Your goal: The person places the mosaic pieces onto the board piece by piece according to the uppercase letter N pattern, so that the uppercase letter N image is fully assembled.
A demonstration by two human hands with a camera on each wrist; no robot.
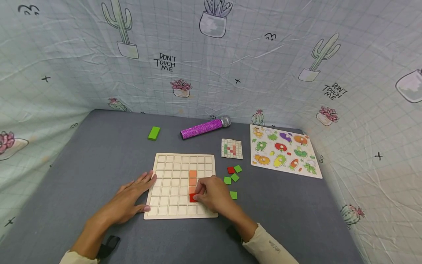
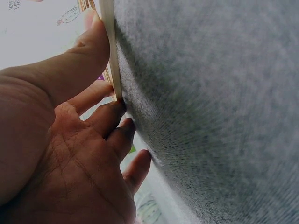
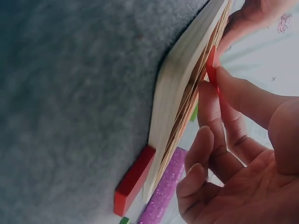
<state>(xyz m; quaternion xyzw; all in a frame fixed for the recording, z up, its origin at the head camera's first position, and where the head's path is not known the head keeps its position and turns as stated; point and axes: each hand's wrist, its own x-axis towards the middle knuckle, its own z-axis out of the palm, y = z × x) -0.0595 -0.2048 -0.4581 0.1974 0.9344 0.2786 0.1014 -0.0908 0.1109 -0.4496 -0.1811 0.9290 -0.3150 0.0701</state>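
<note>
A bench (image 1: 112,157) is backed by a cactus-printed cloth (image 1: 230,99). On it a wooden grid board (image 1: 168,183) is placed centrally, with a vegetable-picture board (image 1: 291,146) at far right. The board's left edge is touched by the left hand (image 1: 130,198), its fingers extended, the thumb apart. Over the board's lower right the right hand (image 1: 214,192) is seen, its fingers clamped on a red tile. Behind the board are set a purple microphone (image 1: 204,128), a pattern card (image 1: 232,148) and a green block (image 1: 154,133). Loose green and red tiles (image 1: 235,177) are scattered rightward. Three orange tiles (image 1: 192,182) are stacked columnwise in cells; just below them the pinched red tile (image 1: 192,198) is held, tilted.
</note>
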